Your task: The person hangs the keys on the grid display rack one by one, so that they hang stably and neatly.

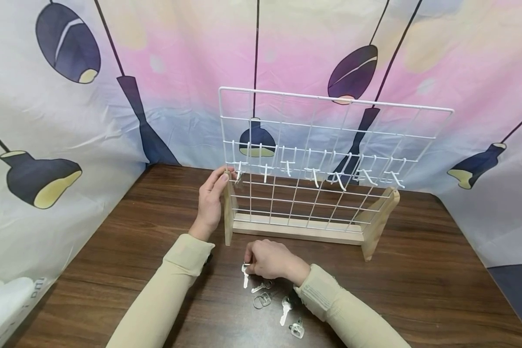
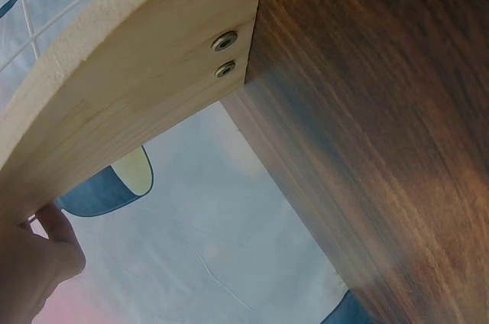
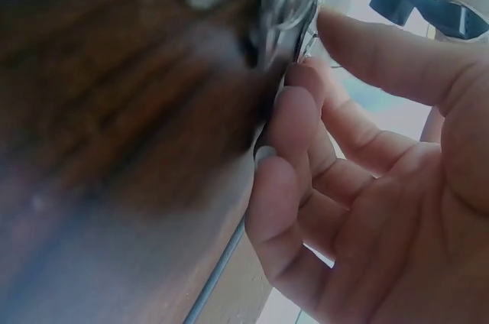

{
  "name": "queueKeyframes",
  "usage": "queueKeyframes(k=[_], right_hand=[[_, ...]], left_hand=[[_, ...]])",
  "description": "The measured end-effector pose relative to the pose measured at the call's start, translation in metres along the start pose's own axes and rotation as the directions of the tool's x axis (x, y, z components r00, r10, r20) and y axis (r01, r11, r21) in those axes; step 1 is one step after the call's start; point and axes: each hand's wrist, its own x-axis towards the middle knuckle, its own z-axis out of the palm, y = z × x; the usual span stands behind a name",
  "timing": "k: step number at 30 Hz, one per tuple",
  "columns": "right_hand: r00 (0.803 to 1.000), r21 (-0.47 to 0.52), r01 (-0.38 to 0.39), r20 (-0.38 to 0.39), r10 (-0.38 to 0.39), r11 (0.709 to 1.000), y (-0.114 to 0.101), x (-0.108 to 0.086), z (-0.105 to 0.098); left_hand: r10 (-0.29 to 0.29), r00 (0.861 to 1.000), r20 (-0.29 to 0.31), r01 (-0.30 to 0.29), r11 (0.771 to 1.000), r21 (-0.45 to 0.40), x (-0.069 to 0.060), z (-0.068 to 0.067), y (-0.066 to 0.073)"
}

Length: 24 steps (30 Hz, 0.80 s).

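Note:
A white wire grid rack (image 1: 336,99) stands on the table, held up by wooden side posts. My left hand (image 1: 210,202) grips the top of its left wooden post (image 1: 228,212), thumb in front; the left wrist view shows fingertips at the post's edge. Just in front of the rack, my right hand (image 1: 273,261) pinches a silver key (image 1: 245,278) between thumb and forefinger, low over the table. Close by lie another key (image 1: 261,287), a key with a ring (image 1: 265,299), a longer key (image 1: 285,311) and one more key (image 1: 297,329). Fingers partly hide the pinched key's head.
Several white hooks (image 1: 315,178) hang in a row across the grid. Something small and metallic hangs at the leftmost hook, near my left fingers. A wooden base bar (image 1: 296,230) joins the posts. White packaging (image 1: 8,309) sits at the table's left edge; a printed cloth (image 1: 191,58) hangs behind.

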Motion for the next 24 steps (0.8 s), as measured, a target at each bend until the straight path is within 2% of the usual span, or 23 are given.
queueKeyframes(k=[7,16,24], right_hand=[[1.000,0.000,-0.018,-0.003,0.018,1.000,-0.0003,0.0002,0.0016],[1.000,-0.004,-0.005,-0.009,0.005,1.000,0.0015,0.0015,0.0029],[1.000,-0.006,0.009,0.019,-0.009,1.000,0.0026,0.0023,0.0015]], left_hand=[[-0.003,1.000,-0.004,0.003,1.000,-0.011,-0.0005,0.0008,-0.0013],[0.002,1.000,-0.006,-0.002,1.000,-0.009,-0.0007,0.0003,-0.0016],[0.010,1.000,-0.002,-0.010,1.000,0.005,-0.0004,0.0004,-0.0008]])
